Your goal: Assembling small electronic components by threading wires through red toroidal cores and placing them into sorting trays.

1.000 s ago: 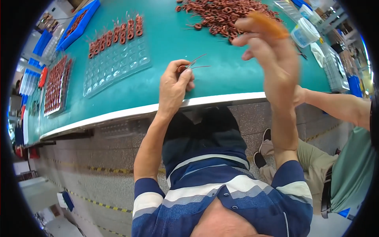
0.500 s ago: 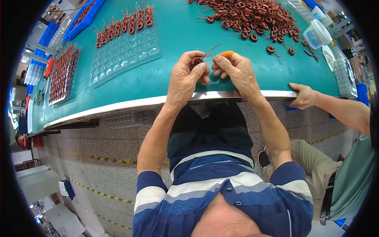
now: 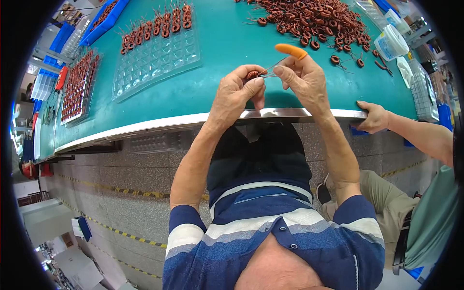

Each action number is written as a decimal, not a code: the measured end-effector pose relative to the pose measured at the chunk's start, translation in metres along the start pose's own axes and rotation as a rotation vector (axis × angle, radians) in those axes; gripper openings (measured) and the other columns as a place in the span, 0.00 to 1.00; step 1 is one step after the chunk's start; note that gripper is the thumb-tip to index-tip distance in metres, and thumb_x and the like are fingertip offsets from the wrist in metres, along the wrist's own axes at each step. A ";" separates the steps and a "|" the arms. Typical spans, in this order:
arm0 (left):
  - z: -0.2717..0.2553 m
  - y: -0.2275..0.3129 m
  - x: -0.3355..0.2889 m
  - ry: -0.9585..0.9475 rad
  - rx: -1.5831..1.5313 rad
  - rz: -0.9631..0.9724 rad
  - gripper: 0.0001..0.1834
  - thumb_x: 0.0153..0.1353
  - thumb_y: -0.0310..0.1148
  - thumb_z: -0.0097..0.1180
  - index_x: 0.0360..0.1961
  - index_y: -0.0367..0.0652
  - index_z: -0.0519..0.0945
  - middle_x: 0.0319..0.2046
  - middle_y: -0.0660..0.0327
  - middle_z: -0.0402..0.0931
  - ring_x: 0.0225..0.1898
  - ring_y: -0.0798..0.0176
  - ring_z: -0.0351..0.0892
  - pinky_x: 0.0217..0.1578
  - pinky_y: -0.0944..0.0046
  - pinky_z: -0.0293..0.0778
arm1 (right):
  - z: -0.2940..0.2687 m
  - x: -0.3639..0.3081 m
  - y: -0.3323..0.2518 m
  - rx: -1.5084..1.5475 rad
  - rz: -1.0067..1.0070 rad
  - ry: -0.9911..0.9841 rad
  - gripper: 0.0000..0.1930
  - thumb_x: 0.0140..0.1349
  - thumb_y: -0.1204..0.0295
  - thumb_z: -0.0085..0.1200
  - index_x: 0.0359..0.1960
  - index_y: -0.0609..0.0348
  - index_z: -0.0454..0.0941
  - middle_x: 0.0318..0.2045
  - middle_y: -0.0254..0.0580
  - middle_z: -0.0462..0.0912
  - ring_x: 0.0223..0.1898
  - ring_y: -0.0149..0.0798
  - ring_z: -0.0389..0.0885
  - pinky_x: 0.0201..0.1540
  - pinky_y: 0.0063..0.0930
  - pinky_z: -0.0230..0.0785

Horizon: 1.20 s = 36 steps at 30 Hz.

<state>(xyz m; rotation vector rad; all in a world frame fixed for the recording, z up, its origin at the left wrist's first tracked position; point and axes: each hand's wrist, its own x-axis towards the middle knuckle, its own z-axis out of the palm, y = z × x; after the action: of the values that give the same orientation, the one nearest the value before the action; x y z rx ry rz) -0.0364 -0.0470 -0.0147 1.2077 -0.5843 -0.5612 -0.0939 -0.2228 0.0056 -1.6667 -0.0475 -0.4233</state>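
Note:
My left hand [image 3: 236,96] pinches a small ring-shaped copper wire coil [image 3: 252,75] between thumb and fingers, just above the table's front edge. Thin wire leads [image 3: 270,72] stick out of the coil to the right. At these leads my right hand [image 3: 308,87] is closed, thumb against the fingers, its raised index finger wearing an orange finger cot [image 3: 291,50]. The exact grip on the wires is partly hidden. Beyond my left hand lies a clear plastic tray [image 3: 157,72] with round pockets, its far rows holding upright coils [image 3: 164,26].
A big heap of coils [image 3: 321,24] covers the far right. A filled tray [image 3: 77,92] and a blue bin [image 3: 116,10] stand left. To the right are a white bucket [image 3: 390,43], pliers [image 3: 383,66] and another person's hand [image 3: 372,117] on the table edge.
Both hands have shifted slightly right. My right index finger, with its orange cot, has lifted up and away from the coil, and the leads now spread toward my right hand.

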 end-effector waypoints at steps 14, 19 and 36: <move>0.000 -0.001 0.003 -0.006 0.076 0.087 0.20 0.70 0.43 0.45 0.46 0.33 0.73 0.19 0.64 0.71 0.25 0.72 0.73 0.27 0.71 0.70 | 0.007 0.011 0.001 0.042 0.190 0.041 0.15 0.60 0.61 0.62 0.26 0.60 0.75 0.13 0.26 0.69 0.12 0.19 0.63 0.13 0.13 0.51; 0.007 0.004 0.010 0.005 0.375 0.168 0.13 0.67 0.34 0.48 0.44 0.35 0.76 0.24 0.61 0.77 0.25 0.70 0.73 0.27 0.70 0.70 | -0.003 0.009 -0.014 0.015 0.262 0.087 0.13 0.62 0.63 0.58 0.27 0.60 0.76 0.14 0.29 0.71 0.13 0.20 0.64 0.13 0.16 0.54; 0.008 -0.002 -0.001 0.016 0.214 0.171 0.16 0.70 0.39 0.46 0.44 0.35 0.71 0.20 0.64 0.69 0.21 0.72 0.69 0.23 0.73 0.66 | 0.014 -0.016 0.005 -0.135 -0.079 0.109 0.13 0.58 0.71 0.63 0.36 0.69 0.74 0.24 0.40 0.81 0.24 0.25 0.77 0.26 0.19 0.70</move>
<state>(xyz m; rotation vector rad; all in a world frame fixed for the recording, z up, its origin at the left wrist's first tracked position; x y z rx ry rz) -0.0426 -0.0526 -0.0147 1.3466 -0.7402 -0.3508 -0.1040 -0.2069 -0.0055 -1.7759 -0.0044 -0.5877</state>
